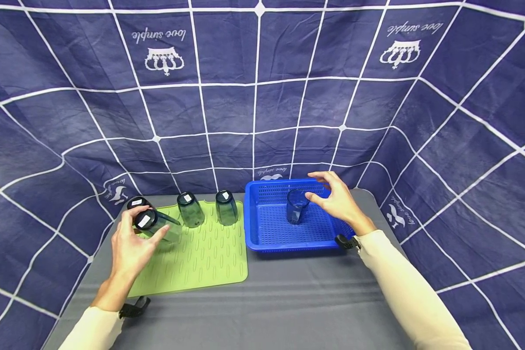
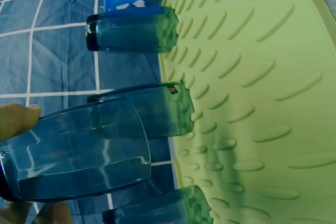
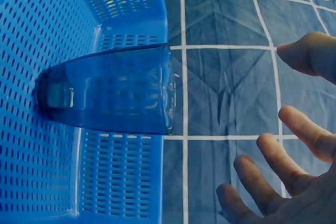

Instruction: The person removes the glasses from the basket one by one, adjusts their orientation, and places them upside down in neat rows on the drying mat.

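Glass tumblers (image 1: 163, 223) (image 1: 296, 208) in left hand (image 1: 130, 243), near right (image 1: 339, 200)

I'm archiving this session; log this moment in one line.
left hand: holds inverted glass above green mat | right hand: empty, near upright glass in blue basket | mat: three inverted glasses

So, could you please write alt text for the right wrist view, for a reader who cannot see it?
A glass stands in a blue basket, seen sideways with its mouth pointing right. On the right side of the picture, the right hand, fingers parted, is apart from it. Behind is a blue cloth with white lines.
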Tool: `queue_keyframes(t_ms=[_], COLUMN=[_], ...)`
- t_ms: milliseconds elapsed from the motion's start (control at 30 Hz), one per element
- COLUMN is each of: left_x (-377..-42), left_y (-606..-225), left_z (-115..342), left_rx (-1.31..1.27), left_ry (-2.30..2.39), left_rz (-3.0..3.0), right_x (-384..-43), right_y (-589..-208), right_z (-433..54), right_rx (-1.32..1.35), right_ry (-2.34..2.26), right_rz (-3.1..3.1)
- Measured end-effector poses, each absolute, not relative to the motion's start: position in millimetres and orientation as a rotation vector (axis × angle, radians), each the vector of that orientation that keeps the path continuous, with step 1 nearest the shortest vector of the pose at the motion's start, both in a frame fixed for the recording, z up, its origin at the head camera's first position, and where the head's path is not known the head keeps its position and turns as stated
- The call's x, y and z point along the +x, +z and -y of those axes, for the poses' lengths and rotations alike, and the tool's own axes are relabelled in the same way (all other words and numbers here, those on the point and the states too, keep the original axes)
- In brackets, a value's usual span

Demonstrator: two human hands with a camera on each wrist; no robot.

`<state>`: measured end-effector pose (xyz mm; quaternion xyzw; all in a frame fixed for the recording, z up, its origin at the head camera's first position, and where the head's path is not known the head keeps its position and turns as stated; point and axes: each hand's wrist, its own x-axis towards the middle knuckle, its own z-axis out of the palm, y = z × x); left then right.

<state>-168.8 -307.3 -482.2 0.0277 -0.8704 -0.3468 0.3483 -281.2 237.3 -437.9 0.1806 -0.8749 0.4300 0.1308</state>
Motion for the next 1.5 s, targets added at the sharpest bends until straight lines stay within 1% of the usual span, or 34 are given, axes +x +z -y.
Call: queue_keyframes(t_ms=[467, 733, 967, 1500], left_x=[-172, -174, -174, -175], left_y=[-495, -505, -513, -523], left_z=[325, 338, 347, 366], left_rx=[0.127, 0.163, 0.230, 0.304], left_ry=[-0.910, -0.893, -0.901, -0.904], left_rz=[2.294, 2.303, 2.327, 2.367], right_x=[-293, -298, -303, -307], right_y=[-440, -447, -454, -458], right_z=[-233, -233, -232, -226], right_rx=[0.555, 0.571, 0.606, 0.687], right_ry=[1.146, 1.135, 1.033, 1.060], right_rz=[2.680, 2.785, 2.888, 2.904])
